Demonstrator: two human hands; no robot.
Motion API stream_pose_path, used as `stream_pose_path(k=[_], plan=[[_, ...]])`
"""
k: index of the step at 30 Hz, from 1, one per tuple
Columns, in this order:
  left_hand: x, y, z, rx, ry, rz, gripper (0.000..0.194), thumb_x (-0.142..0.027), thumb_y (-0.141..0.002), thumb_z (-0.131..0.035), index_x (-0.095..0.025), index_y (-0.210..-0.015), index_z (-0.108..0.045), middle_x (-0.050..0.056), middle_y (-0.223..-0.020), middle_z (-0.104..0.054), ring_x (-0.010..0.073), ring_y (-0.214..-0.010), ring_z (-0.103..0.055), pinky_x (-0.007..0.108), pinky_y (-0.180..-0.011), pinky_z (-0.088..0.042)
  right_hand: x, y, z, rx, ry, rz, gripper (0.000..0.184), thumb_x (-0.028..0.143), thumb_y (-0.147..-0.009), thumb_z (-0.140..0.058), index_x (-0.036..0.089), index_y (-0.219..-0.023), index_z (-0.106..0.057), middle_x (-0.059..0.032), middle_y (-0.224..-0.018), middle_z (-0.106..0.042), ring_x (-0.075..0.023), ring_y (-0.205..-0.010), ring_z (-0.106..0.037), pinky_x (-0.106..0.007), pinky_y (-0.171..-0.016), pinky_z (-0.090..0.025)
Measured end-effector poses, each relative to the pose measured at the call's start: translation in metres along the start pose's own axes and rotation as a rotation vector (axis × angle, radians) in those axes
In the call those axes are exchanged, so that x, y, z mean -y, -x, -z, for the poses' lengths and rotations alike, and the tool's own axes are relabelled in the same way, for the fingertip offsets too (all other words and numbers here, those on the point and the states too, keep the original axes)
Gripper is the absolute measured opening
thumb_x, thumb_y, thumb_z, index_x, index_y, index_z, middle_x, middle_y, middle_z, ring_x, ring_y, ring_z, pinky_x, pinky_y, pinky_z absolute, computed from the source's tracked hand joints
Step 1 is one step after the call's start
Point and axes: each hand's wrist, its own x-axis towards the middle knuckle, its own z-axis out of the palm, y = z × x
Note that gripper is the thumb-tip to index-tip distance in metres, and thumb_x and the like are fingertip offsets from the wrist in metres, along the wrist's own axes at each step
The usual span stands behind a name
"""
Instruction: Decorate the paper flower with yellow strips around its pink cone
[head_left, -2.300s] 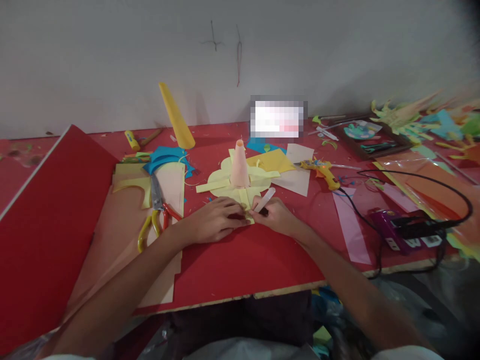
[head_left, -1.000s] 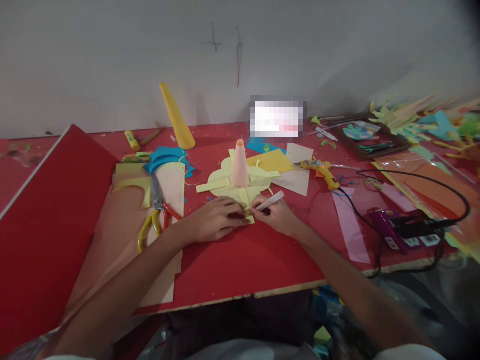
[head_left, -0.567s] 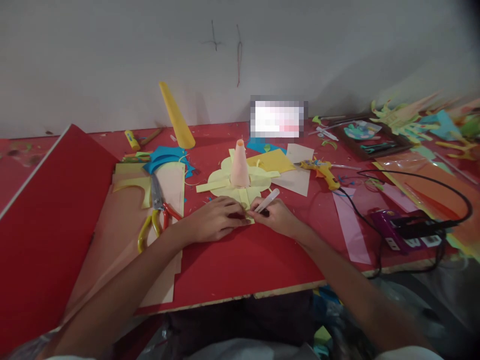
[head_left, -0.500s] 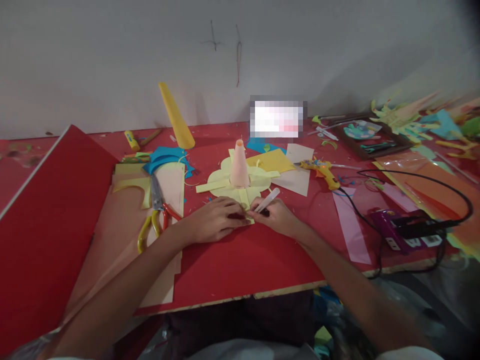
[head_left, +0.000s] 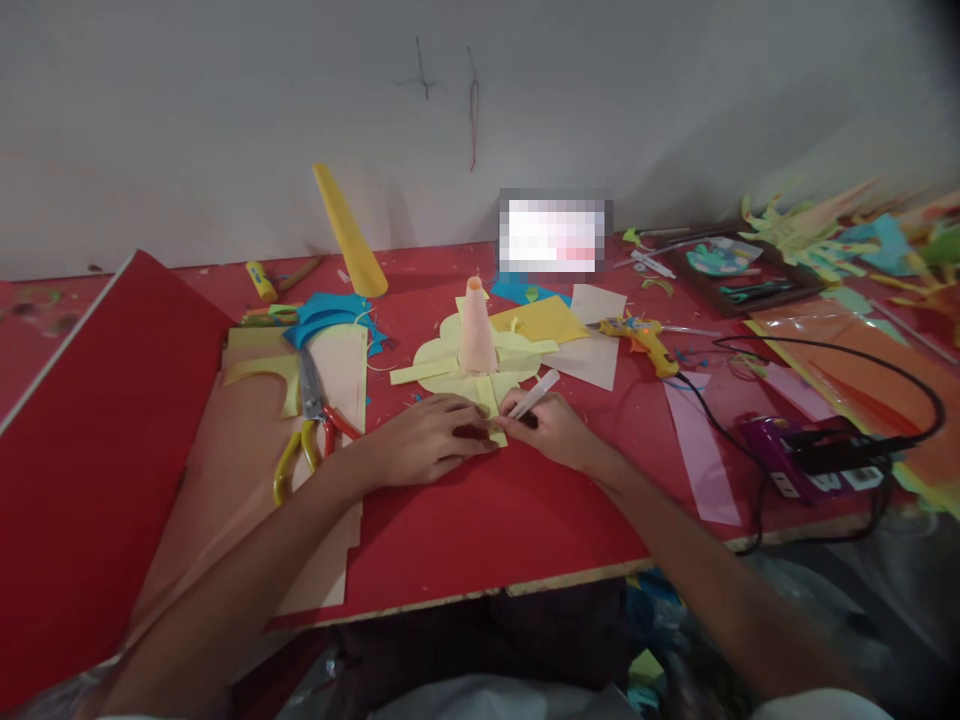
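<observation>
A white-barrelled pen (head_left: 543,385) is held in my right hand (head_left: 561,430), its upper end slanting up to the right and its tip hidden by the fingers. My left hand (head_left: 424,440) lies beside it, its fingertips closed on the near end of a pale yellow paper strip (head_left: 498,438). This strip crosses a scalloped, flower-shaped paper piece (head_left: 435,360) from which other strips stick out to the sides. In the middle of that piece stands a pale pink paper cone (head_left: 478,335) with an open top.
Large scissors (head_left: 311,400) lie on paper sheets (head_left: 217,480) at left, beside a red board (head_left: 97,450). A tall yellow cone (head_left: 349,235) stands behind. At right are a yellow glue gun (head_left: 645,345), its black cord (head_left: 712,425), a purple box (head_left: 787,460) and a tray (head_left: 720,290).
The view has shifted slightly. Both hands stay at the strip's end with the pen in much the same place, and a little more of the strip's end shows between them.
</observation>
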Motion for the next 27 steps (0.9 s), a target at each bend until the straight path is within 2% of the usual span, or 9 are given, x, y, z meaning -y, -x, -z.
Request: stream_pose_path(k=[6, 14, 19, 24, 27], plan=[[-0.0008, -0.0012, 0.0022, -0.001, 0.006, -0.005, 0.034, -0.02, -0.1, -0.052, -0.026, -0.13, -0.068, 0.012, -0.123, -0.067, 0.0267, -0.122, -0.059, 0.045, -0.106, -0.05, 0.0022, 0.0, 0.0016, 0.043, -0.021, -0.016, 0.033, 0.051, -0.095, -0.06, 0.02, -0.082, -0.061, 0.0018, -0.067, -0.058, -0.0124, -0.061, -0.049, -0.026, -0.061, -0.036], [-0.001, -0.0009, 0.0004, -0.01, 0.015, -0.003, 0.035, -0.018, -0.1, -0.051, -0.026, -0.13, -0.067, 0.011, -0.126, -0.067, 0.0272, -0.125, -0.057, 0.046, -0.107, -0.049, -0.0036, -0.0005, -0.0006, 0.004, -0.005, 0.022, 0.028, 0.047, -0.097, -0.058, 0.021, -0.086, -0.062, -0.0003, -0.075, -0.062, -0.0141, -0.067, -0.052, -0.027, -0.063, -0.038], [-0.0012, -0.0014, 0.0014, 0.004, 0.012, 0.0, 0.035, -0.018, -0.1, -0.052, -0.025, -0.13, -0.067, 0.011, -0.123, -0.067, 0.0268, -0.123, -0.058, 0.045, -0.106, -0.049, 0.0011, -0.0001, -0.0021, 0.013, 0.025, 0.01, 0.026, 0.04, -0.097, -0.056, 0.021, -0.078, -0.056, 0.0023, -0.066, -0.055, -0.0126, -0.061, -0.046, -0.026, -0.059, -0.035], [-0.0011, -0.0008, 0.0019, 0.006, 0.017, -0.002, 0.035, -0.019, -0.1, -0.051, -0.025, -0.131, -0.067, 0.011, -0.125, -0.067, 0.0263, -0.124, -0.056, 0.045, -0.107, -0.047, 0.0017, 0.0007, -0.002, 0.004, 0.012, 0.029, 0.021, 0.038, -0.095, -0.058, 0.021, -0.082, -0.058, 0.002, -0.069, -0.057, -0.0122, -0.062, -0.047, -0.025, -0.06, -0.036], [-0.0009, -0.0006, 0.0012, 0.001, 0.018, 0.0, 0.036, -0.019, -0.101, -0.05, -0.026, -0.131, -0.067, 0.01, -0.125, -0.067, 0.0262, -0.126, -0.056, 0.044, -0.108, -0.047, 0.0013, 0.0011, -0.0025, -0.001, 0.014, 0.037, 0.023, 0.036, -0.094, -0.057, 0.021, -0.076, -0.055, 0.0032, -0.065, -0.053, -0.0115, -0.06, -0.045, -0.025, -0.059, -0.035]])
